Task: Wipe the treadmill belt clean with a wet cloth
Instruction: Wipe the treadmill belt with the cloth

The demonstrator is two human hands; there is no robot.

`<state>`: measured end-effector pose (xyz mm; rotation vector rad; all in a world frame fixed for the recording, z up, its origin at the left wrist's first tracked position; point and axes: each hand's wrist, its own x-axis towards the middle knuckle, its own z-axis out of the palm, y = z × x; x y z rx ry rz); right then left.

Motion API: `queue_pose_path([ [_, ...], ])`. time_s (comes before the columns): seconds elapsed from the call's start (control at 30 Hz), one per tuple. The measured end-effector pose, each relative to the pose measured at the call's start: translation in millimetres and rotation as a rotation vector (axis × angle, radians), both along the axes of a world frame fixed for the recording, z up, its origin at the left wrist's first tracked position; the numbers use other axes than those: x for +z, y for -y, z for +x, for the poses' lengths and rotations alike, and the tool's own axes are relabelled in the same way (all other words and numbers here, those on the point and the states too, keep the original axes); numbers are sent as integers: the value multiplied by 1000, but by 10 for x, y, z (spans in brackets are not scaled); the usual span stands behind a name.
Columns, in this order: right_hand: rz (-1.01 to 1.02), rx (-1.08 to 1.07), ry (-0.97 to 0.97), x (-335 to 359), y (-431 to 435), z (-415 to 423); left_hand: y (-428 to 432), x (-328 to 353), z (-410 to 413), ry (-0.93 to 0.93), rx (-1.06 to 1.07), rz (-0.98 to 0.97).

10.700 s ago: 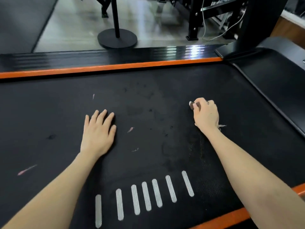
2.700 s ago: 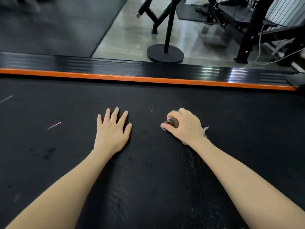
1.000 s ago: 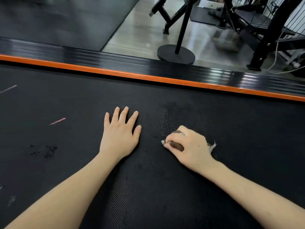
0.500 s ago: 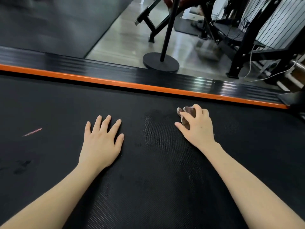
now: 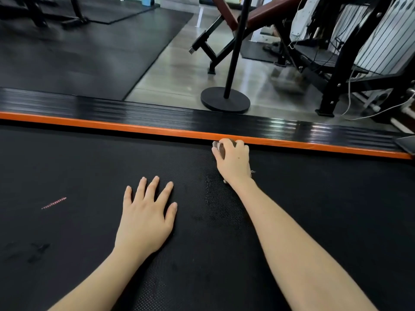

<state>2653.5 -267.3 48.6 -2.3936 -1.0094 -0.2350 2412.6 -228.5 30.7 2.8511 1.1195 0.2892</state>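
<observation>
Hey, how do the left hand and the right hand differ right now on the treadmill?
The left hand lies flat with fingers spread and holds nothing; the right hand curls round a bunched cloth. The left hand sits mid-belt; the right hand is at the far edge beside the orange strip. Both rest on the black treadmill belt.

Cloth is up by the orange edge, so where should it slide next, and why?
Probably pull it back toward the person: the right hand gripping the cloth is at the orange strip, where the belt ends, so nothing's left ahead.
</observation>
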Motion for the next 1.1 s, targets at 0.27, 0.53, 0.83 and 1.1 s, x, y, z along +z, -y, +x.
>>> queue_pose_path([
  [0.27, -74, 44, 68, 33, 151, -242, 1, 19, -7, 8, -2, -5],
  [0.53, -27, 554, 171, -11, 1045, -753, -9, -7, -15, 16, -11, -19],
  [0.83, -76, -27, 57, 35, 52, -73, -15, -14, -8, 39, -7, -24],
  [1.1, 10, 420, 118, 42, 1241, -1185, 2, 48, -10, -27, -7, -49],
])
